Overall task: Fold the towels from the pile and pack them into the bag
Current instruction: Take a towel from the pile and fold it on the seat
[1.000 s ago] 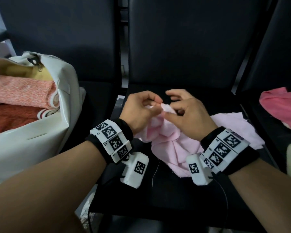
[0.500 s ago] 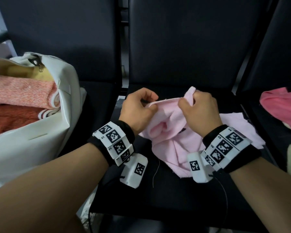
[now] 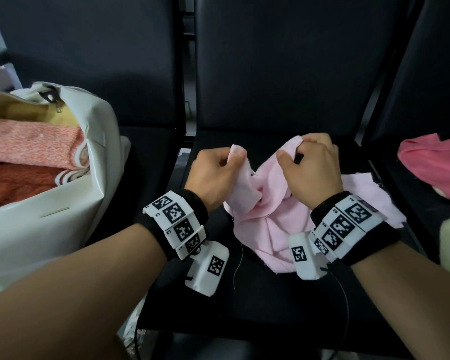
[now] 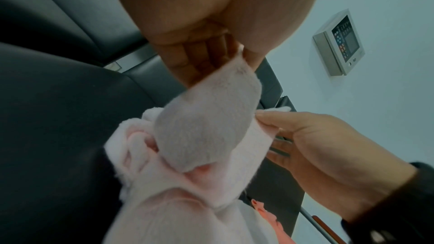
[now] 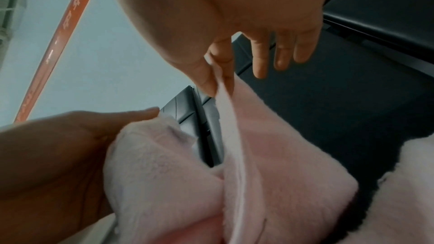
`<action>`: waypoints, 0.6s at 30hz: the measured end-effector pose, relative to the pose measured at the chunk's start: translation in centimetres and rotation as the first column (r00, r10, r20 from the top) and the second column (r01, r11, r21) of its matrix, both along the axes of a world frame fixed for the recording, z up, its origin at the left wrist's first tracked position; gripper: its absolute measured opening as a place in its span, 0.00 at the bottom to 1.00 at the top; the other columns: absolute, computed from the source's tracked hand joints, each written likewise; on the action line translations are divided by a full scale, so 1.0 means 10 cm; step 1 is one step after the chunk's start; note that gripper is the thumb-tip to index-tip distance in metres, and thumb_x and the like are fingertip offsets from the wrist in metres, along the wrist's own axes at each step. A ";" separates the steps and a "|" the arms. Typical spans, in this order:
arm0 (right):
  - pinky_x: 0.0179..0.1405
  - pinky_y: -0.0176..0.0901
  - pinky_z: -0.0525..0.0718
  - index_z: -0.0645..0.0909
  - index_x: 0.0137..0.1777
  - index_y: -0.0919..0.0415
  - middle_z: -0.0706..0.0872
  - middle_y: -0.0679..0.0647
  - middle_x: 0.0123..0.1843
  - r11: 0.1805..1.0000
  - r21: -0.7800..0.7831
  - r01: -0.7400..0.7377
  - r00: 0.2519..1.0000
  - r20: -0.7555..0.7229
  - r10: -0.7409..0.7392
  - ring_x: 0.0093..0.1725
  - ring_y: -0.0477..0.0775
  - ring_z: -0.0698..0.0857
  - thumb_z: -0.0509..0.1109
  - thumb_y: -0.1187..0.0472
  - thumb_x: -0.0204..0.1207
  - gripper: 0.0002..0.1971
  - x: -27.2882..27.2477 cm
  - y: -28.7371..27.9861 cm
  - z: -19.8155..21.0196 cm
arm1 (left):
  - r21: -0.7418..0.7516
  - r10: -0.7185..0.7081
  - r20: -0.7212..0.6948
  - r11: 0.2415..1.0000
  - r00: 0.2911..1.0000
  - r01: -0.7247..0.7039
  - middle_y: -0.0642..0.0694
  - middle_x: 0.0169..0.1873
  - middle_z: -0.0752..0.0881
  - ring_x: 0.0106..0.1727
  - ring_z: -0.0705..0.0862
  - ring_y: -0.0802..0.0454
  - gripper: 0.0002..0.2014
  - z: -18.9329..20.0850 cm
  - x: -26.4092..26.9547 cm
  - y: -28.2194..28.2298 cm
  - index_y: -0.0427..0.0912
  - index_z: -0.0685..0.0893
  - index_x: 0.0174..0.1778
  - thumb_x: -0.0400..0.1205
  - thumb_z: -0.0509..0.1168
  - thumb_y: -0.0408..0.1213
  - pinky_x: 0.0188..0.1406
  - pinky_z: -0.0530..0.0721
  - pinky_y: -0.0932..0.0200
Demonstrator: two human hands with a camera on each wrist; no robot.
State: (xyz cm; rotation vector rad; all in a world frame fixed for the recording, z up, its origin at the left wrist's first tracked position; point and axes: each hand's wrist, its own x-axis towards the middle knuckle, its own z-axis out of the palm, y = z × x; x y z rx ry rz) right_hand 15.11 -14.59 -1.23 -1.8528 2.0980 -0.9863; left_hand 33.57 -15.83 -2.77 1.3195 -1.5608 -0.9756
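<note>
Head view, lower centre: towel [image 3: 265, 224] bunched on the black seat [image 3: 244, 307], pale pink; looks light, soft and limp, likely to sag wherever unsupported, so best taken by corners or along one hem; left hand [image 3: 213, 175] pinches a raised corner between thumb and forefinger; right hand [image 3: 309, 172] pinches the neighbouring edge, other fingers loose; cloth hangs below both grips; middle left, bag [image 3: 70, 211] open with folded towels inside; far right, pile [image 3: 437, 167] waiting.
</note>
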 end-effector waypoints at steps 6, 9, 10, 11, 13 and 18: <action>0.34 0.32 0.66 0.68 0.28 0.51 0.74 0.45 0.38 0.984 -0.106 -0.141 0.987 -0.089 0.131 0.35 0.44 0.74 0.71 0.57 0.81 0.21 0.12 0.06 -0.01 | 0.015 -0.019 -0.017 1.000 1.000 0.019 0.36 0.37 0.90 0.40 0.90 0.39 0.23 0.01 -0.02 0.04 0.41 0.89 0.36 0.82 0.62 0.56 0.43 0.89 0.32; 0.29 0.36 0.67 0.64 0.25 0.50 0.72 0.45 0.30 0.963 -0.118 -0.241 0.969 -0.089 0.231 0.28 0.44 0.72 0.69 0.59 0.82 0.24 0.20 0.08 -0.05 | 0.012 -0.040 -0.023 0.999 0.999 0.040 0.37 0.34 0.89 0.37 0.88 0.38 0.24 0.01 -0.05 0.06 0.42 0.89 0.35 0.78 0.61 0.61 0.41 0.88 0.35; 0.30 0.39 0.69 0.66 0.26 0.51 0.72 0.46 0.29 0.955 -0.131 -0.266 0.963 -0.081 0.257 0.28 0.45 0.73 0.69 0.60 0.82 0.23 0.21 0.09 -0.07 | 0.011 -0.045 -0.028 0.999 0.999 0.045 0.37 0.32 0.88 0.34 0.85 0.41 0.26 0.02 -0.06 0.07 0.41 0.88 0.35 0.77 0.61 0.62 0.39 0.87 0.36; 0.31 0.42 0.71 0.67 0.26 0.53 0.73 0.47 0.29 0.949 -0.143 -0.281 0.959 -0.075 0.273 0.28 0.46 0.73 0.69 0.61 0.82 0.22 0.22 0.09 -0.07 | 0.009 -0.051 -0.032 0.999 0.998 0.052 0.37 0.31 0.86 0.32 0.83 0.44 0.27 0.02 -0.06 0.07 0.39 0.88 0.35 0.77 0.61 0.63 0.37 0.86 0.37; 0.31 0.45 0.73 0.69 0.27 0.56 0.74 0.49 0.28 0.944 -0.156 -0.292 0.956 -0.060 0.286 0.28 0.48 0.74 0.68 0.60 0.82 0.21 0.22 0.10 -0.07 | 0.008 -0.066 -0.036 0.998 0.997 0.066 0.32 0.33 0.86 0.33 0.82 0.37 0.31 0.02 -0.07 0.08 0.35 0.87 0.37 0.75 0.60 0.65 0.37 0.85 0.35; 0.28 0.49 0.77 0.70 0.27 0.57 0.74 0.49 0.27 0.928 -0.194 -0.317 0.948 -0.049 0.313 0.27 0.50 0.74 0.69 0.61 0.82 0.20 0.23 0.12 -0.06 | 0.019 -0.061 -0.014 0.998 0.998 0.061 0.25 0.40 0.87 0.40 0.85 0.26 0.36 0.00 -0.05 0.05 0.27 0.85 0.41 0.72 0.58 0.65 0.41 0.85 0.25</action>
